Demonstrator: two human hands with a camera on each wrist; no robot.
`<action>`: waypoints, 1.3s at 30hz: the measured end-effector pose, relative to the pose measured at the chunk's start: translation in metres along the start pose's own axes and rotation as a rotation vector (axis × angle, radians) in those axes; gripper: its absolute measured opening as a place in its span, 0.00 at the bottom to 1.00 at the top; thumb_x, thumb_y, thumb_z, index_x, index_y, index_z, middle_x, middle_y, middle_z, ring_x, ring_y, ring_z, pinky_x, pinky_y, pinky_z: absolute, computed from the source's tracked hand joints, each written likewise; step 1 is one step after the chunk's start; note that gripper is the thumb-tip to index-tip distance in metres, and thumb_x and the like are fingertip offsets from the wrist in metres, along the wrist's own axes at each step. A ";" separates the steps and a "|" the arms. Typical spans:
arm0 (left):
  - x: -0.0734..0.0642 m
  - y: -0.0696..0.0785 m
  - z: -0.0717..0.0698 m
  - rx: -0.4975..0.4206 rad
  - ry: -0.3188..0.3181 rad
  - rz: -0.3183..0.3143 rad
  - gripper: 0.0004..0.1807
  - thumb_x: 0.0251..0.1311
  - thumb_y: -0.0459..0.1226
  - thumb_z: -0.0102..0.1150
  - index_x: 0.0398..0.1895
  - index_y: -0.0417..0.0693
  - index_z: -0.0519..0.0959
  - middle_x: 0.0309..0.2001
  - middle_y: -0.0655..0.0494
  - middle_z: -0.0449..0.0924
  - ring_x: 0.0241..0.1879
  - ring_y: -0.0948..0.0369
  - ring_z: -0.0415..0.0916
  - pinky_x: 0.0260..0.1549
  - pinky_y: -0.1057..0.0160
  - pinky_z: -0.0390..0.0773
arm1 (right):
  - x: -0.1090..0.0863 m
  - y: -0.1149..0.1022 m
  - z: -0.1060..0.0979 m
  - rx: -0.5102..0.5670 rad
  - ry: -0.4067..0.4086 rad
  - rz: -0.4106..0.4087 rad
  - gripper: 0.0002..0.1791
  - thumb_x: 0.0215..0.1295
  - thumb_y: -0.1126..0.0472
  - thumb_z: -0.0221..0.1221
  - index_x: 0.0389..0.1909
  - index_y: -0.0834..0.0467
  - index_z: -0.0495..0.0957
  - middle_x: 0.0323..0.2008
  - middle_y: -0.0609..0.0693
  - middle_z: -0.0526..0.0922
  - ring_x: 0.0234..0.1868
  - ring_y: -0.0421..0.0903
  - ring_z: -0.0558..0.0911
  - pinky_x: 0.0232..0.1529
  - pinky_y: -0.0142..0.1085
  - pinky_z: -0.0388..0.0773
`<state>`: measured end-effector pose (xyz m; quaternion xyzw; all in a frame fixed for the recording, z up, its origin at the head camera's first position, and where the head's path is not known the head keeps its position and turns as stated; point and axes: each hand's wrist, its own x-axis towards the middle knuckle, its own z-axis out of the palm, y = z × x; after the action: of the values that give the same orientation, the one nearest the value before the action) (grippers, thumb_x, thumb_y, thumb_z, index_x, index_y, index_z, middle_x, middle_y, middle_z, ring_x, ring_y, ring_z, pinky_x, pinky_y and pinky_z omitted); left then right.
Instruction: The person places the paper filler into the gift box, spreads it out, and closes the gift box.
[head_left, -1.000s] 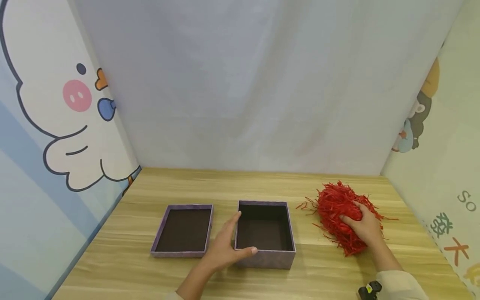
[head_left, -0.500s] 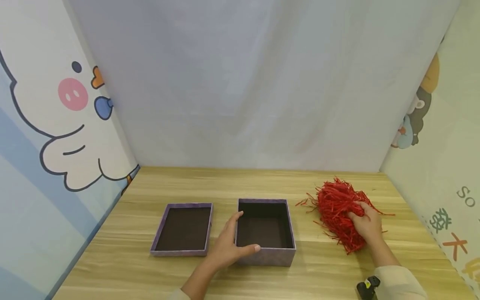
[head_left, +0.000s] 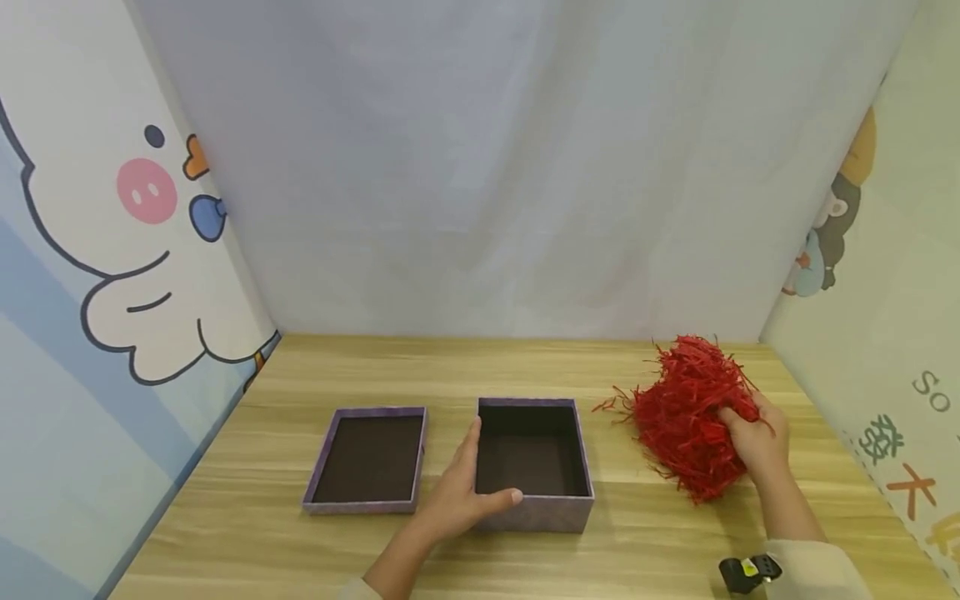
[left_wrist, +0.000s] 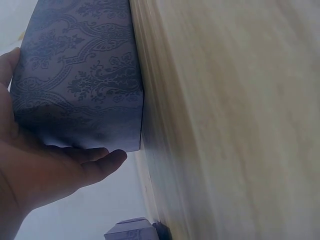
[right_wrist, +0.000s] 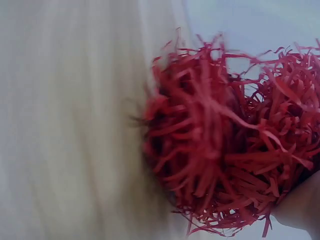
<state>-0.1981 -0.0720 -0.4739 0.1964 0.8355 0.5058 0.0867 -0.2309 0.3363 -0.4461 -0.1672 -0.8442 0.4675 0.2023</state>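
In the head view my left hand (head_left: 456, 498) rests against the near left corner of a purple box (head_left: 536, 512), fingers nearly straight along its left side and thumb by its front rim. The left wrist view shows the box's damask-patterned side (left_wrist: 95, 75) beside that hand (left_wrist: 40, 170). My right hand (head_left: 763, 437) grips part of a pile of red shredded paper (head_left: 693, 417) at its right side. Some of its fingertips are hidden in the strands. Red shreds (right_wrist: 215, 135) fill much of the right wrist view, partly blurred.
A shallow purple lid (head_left: 365, 458) with a dark inside lies left of the box on the wooden table (head_left: 450, 367). A small black device (head_left: 750, 573) sits at the right wrist. A pale curtain (head_left: 480, 167) hangs behind, and printed panels (head_left: 120, 250) stand at the sides.
My right hand has shifted right and pulled the clump of shredded paper with it, so the pile's top stands higher. My left hand stays by the box.
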 end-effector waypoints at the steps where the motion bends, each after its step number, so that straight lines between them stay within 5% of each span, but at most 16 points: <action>1: 0.000 0.000 0.000 0.000 -0.001 -0.003 0.61 0.49 0.59 0.63 0.73 0.56 0.29 0.72 0.48 0.30 0.69 0.44 0.34 0.59 0.37 0.46 | 0.000 -0.003 -0.001 0.011 0.017 -0.002 0.21 0.57 0.65 0.58 0.53 0.66 0.74 0.47 0.60 0.77 0.37 0.36 0.72 0.35 0.27 0.69; 6: 0.000 0.000 0.000 -0.001 -0.004 0.002 0.61 0.50 0.57 0.64 0.73 0.56 0.29 0.72 0.46 0.30 0.68 0.43 0.34 0.59 0.37 0.45 | 0.000 -0.016 -0.008 0.088 0.075 0.020 0.21 0.56 0.64 0.60 0.52 0.63 0.76 0.36 0.39 0.77 0.35 0.33 0.72 0.34 0.25 0.69; 10: -0.001 0.000 0.002 0.008 -0.006 -0.006 0.62 0.48 0.59 0.64 0.74 0.53 0.30 0.73 0.48 0.30 0.69 0.45 0.34 0.60 0.39 0.46 | 0.000 -0.024 -0.016 0.160 0.089 0.047 0.21 0.56 0.63 0.61 0.53 0.58 0.77 0.36 0.33 0.75 0.36 0.31 0.72 0.33 0.23 0.69; 18: -0.002 0.002 0.003 -0.002 0.007 -0.016 0.62 0.48 0.59 0.64 0.74 0.53 0.31 0.72 0.46 0.32 0.69 0.44 0.35 0.59 0.37 0.47 | 0.007 -0.040 -0.026 0.268 0.164 0.002 0.20 0.54 0.67 0.61 0.50 0.53 0.80 0.35 0.33 0.78 0.37 0.34 0.74 0.34 0.22 0.69; 24: -0.001 0.004 0.002 0.000 0.008 -0.029 0.61 0.48 0.59 0.64 0.74 0.55 0.31 0.72 0.46 0.32 0.68 0.42 0.37 0.58 0.35 0.48 | 0.012 -0.055 -0.034 0.329 0.190 0.012 0.13 0.53 0.67 0.62 0.37 0.48 0.81 0.30 0.35 0.78 0.34 0.35 0.74 0.30 0.21 0.70; 39: -0.001 0.003 0.000 -0.012 -0.006 -0.032 0.61 0.49 0.59 0.63 0.73 0.57 0.30 0.72 0.47 0.31 0.68 0.42 0.36 0.59 0.36 0.47 | 0.017 -0.108 -0.055 0.478 0.236 -0.132 0.14 0.51 0.72 0.63 0.36 0.53 0.82 0.28 0.42 0.80 0.31 0.37 0.75 0.26 0.22 0.71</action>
<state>-0.1969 -0.0711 -0.4716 0.1837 0.8352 0.5089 0.0984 -0.2282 0.3291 -0.3238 -0.1127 -0.6895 0.6166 0.3629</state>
